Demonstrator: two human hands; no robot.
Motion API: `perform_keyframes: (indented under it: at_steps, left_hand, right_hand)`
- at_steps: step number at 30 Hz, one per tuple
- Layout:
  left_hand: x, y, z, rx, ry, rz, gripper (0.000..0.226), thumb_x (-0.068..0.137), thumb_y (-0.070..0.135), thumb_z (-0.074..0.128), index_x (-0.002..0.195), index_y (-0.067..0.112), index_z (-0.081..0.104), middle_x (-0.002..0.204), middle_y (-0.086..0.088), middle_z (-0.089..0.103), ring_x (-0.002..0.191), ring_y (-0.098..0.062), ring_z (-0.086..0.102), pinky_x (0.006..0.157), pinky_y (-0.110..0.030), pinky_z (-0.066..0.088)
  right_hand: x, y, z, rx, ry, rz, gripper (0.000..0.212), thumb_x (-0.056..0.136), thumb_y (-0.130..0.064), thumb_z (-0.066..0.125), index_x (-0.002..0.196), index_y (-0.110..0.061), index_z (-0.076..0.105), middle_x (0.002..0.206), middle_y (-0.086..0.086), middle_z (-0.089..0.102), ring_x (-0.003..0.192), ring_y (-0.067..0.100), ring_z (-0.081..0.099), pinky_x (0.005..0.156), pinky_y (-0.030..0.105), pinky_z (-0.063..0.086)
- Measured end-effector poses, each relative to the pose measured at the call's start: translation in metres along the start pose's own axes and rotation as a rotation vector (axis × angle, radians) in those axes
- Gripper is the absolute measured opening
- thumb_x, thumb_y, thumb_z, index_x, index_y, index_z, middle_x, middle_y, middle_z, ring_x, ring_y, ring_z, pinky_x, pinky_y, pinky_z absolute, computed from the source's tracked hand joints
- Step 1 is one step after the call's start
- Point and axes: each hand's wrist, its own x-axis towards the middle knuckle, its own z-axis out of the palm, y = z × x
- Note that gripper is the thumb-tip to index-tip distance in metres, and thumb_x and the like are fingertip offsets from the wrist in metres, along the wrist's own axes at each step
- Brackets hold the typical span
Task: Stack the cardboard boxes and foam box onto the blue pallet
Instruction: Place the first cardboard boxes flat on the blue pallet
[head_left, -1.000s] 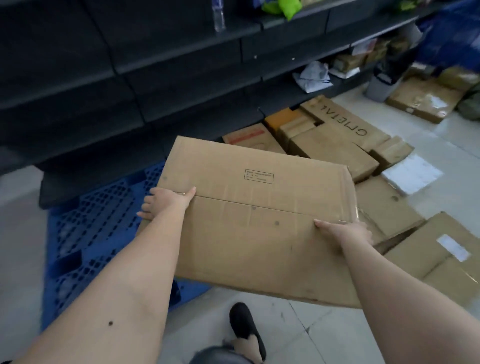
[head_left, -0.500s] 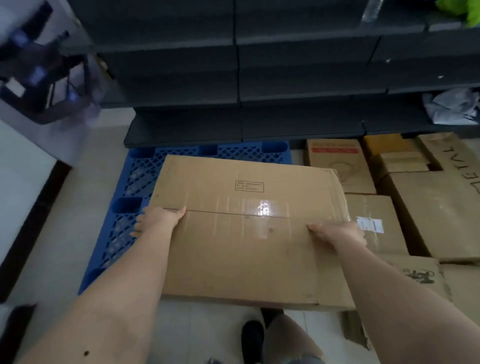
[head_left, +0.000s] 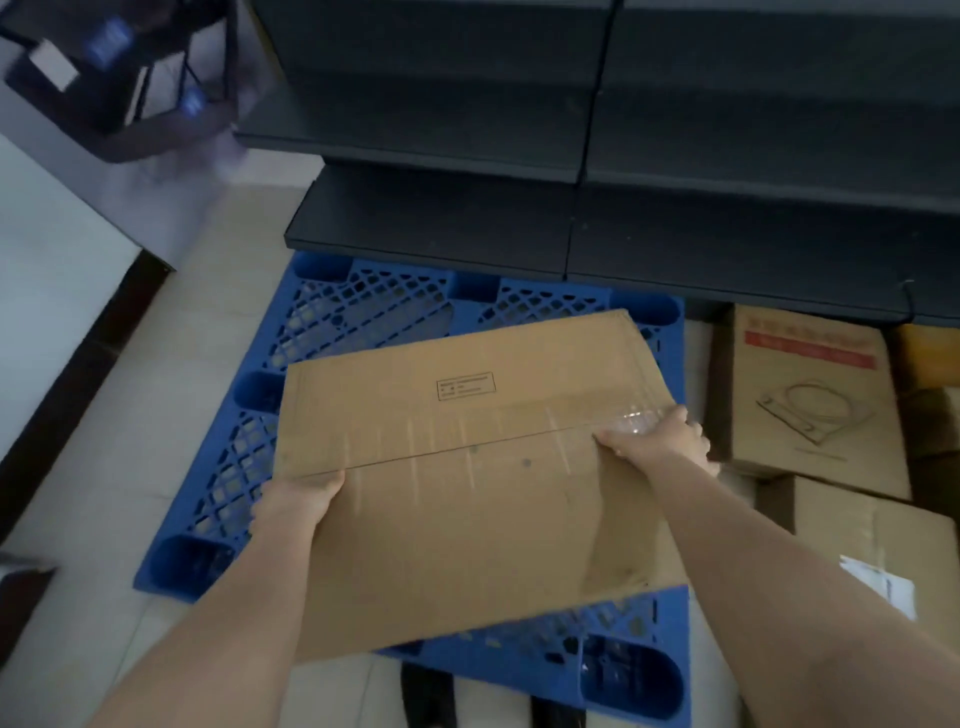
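The left hand (head_left: 296, 501) grips the near-left edge of a large flat cardboard box (head_left: 467, 478), thumb lying on the top face by the centre seam and the fingers curled out of sight below. The right hand (head_left: 657, 441) grips the opposite, right edge at the other end of that seam, thumb on top over a shiny strip of clear tape, fingers wrapped round the side. The box stretches between the two hands and away from them, its far-right corner turned upward in the view, a small printed label on the far flap.

Beneath the hands and the box lies one blue pallet (head_left: 358, 317) on the pale tiled floor (head_left: 171, 332). Whether the box rests on it or hangs just above cannot be told. Open lattice shows to the left of the left hand and beyond the box's far edge; a strip of pallet also shows at the near side, under the forearms.

Past the right hand, off the pallet's right edge, more boxes lie on the floor: one with a red stripe and a line drawing (head_left: 810, 395), one with a white label (head_left: 878, 551) nearer the person, and parts of others at the frame's edge. At least three show clearly.

Beyond the pallet's far edge stands dark shelving (head_left: 571, 156), its lowest shelf just above the pallet's back rim. Left of the left hand the floor runs to a dark skirting strip (head_left: 88, 364).
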Motion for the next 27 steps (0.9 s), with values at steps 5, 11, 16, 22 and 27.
perform_keyframes:
  at_steps: [5, 11, 16, 22, 27]
  left_hand:
    - [0.077, -0.019, 0.09, -0.016, -0.084, -0.055, 0.096, 0.082, 0.032, 0.068, 0.15, 0.013, 0.004, 0.148, -0.018, 0.032, 0.122, -0.041, 0.046, 0.095, -0.049, 0.046]
    - [0.154, -0.031, 0.168, 0.373, -0.055, 0.319, 0.08, 0.086, 0.049, 0.055, 0.149, 0.019, 0.016, 0.155, -0.009, 0.021, 0.133, -0.032, 0.038, 0.095, -0.048, 0.047]
    - [0.238, 0.016, 0.159, 0.632, 0.059, 0.498, 0.086, 0.083, 0.055, 0.056, 0.149, 0.021, 0.012, 0.157, -0.01, 0.015, 0.143, -0.032, 0.017, 0.112, -0.053, 0.027]
    - [0.298, 0.0, 0.147, 0.641, -0.091, 0.325, 0.111, 0.067, 0.056, 0.073, 0.15, 0.026, 0.006, 0.158, -0.009, 0.009, 0.144, -0.035, 0.012, 0.115, -0.054, 0.016]
    - [0.309, -0.031, 0.158, 0.446, -0.014, 0.329, 0.111, 0.068, 0.057, 0.072, 0.149, 0.029, 0.003, 0.159, 0.001, -0.005, 0.145, -0.032, -0.001, 0.112, -0.06, 0.02]
  right_hand:
    - [0.063, -0.035, 0.14, -0.127, -0.267, -0.247, 0.084, 0.079, -0.053, 0.058, 0.147, -0.021, 0.021, 0.156, 0.005, 0.016, 0.143, 0.028, 0.016, 0.111, 0.052, 0.026]
    - [0.05, -0.014, 0.314, 0.012, -0.496, 0.109, 0.106, 0.072, -0.068, 0.056, 0.147, -0.036, -0.011, 0.157, 0.005, -0.012, 0.143, 0.034, 0.013, 0.105, 0.054, 0.036]
    - [0.04, -0.021, 0.372, 0.318, -0.421, 0.15, 0.113, 0.076, -0.056, 0.065, 0.139, -0.044, -0.028, 0.157, 0.012, -0.009, 0.127, 0.03, 0.047, 0.087, 0.037, 0.051]
    - [0.059, -0.023, 0.385, 0.339, -0.239, 0.084, 0.132, 0.066, -0.04, 0.081, 0.126, -0.057, -0.035, 0.146, 0.014, 0.013, 0.097, 0.024, 0.052, 0.08, 0.035, 0.046]
    - [0.105, -0.04, 0.366, 0.24, -0.192, -0.026, 0.134, 0.06, -0.047, 0.083, 0.13, -0.056, -0.032, 0.148, 0.013, 0.014, 0.108, 0.03, 0.053, 0.072, 0.036, 0.047]
